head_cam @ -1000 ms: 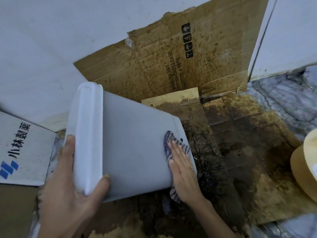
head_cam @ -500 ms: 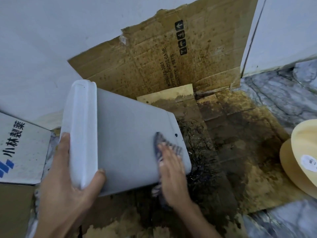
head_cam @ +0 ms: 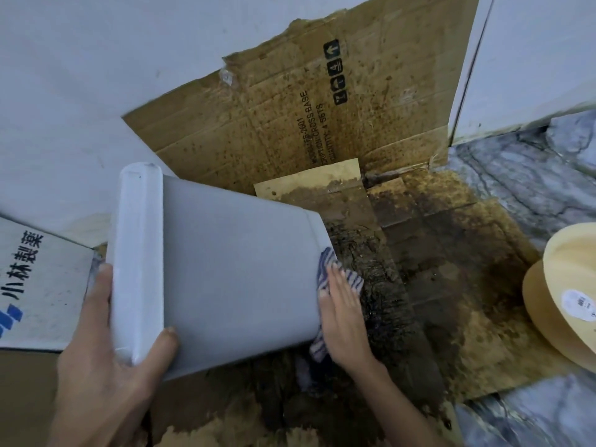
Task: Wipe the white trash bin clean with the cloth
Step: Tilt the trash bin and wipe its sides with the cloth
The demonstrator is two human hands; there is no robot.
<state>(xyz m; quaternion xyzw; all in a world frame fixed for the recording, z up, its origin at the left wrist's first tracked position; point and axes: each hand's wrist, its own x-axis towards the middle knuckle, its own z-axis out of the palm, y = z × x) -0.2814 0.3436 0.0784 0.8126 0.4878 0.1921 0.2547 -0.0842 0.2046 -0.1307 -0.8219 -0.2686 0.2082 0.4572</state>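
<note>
1. Two hands are engaged: the white trash bin (head_cam: 232,272) is held tipped on its side above the floor, its rim gripped by the left hand (head_cam: 106,359), thumb on the near wall and fingers curled over the lip
2. The striped cloth (head_cam: 325,269) is pressed flat against the bin's base edge by the right hand (head_cam: 343,321), palm open and fingers extended; part of the cloth is seen hanging below the bin
3. A risk is judged from the blackened, wet-looking cardboard (head_cam: 371,285) directly under the base: if the bin is lowered or the cloth's loose tail is dragged across it, grime could be carried back onto the wiped wall
4. A second risk is judged from the one-handed hold at the rim: if firm pressure is applied at the far end, the bin could be twisted out of the grip
5. On the upright cardboard flap (head_cam: 306,124), printed text can be read: "CROSS BASE" and "QUANTITY: 4 SETS", with a model line that is only partly legible, plus handling symbols including an up arrow
6. On the white box (head_cam: 38,285) at left, the characters 小林製薬 are printed beside a blue logo
7. A small label is stuck on the pale yellow roll (head_cam: 561,285) at right; its writing is too small to be read
</note>
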